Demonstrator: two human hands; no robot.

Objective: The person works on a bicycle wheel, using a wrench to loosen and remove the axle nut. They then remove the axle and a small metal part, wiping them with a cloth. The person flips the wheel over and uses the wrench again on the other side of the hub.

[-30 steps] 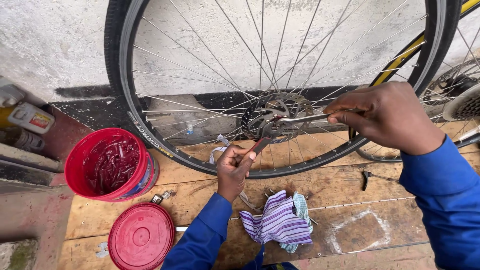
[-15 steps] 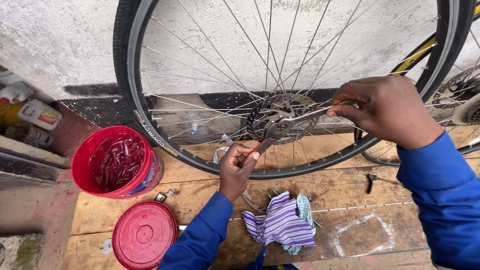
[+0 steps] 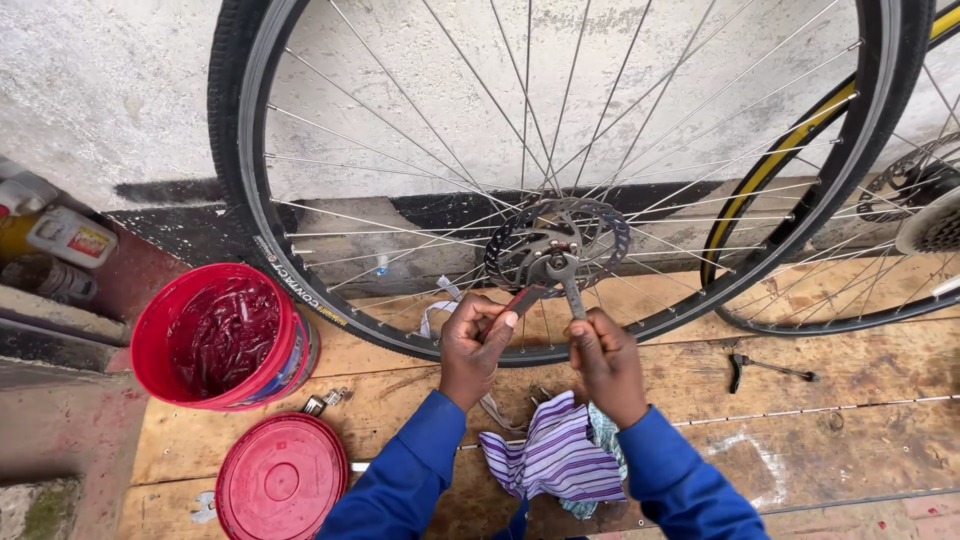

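Your left hand [image 3: 475, 340] is clenching a red-handled tool [image 3: 520, 300], and your right hand [image 3: 605, 360] is grasping a slim metal wrench [image 3: 572, 292]. Both tools are meeting at the perforated steel disc [image 3: 557, 243] on the spoked wheel's hub, above the striped cloth [image 3: 555, 455].

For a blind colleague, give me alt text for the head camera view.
Two hands, left hand and right hand, hold wrenches at the hub of an upright bicycle wheel. A red bucket stands left.
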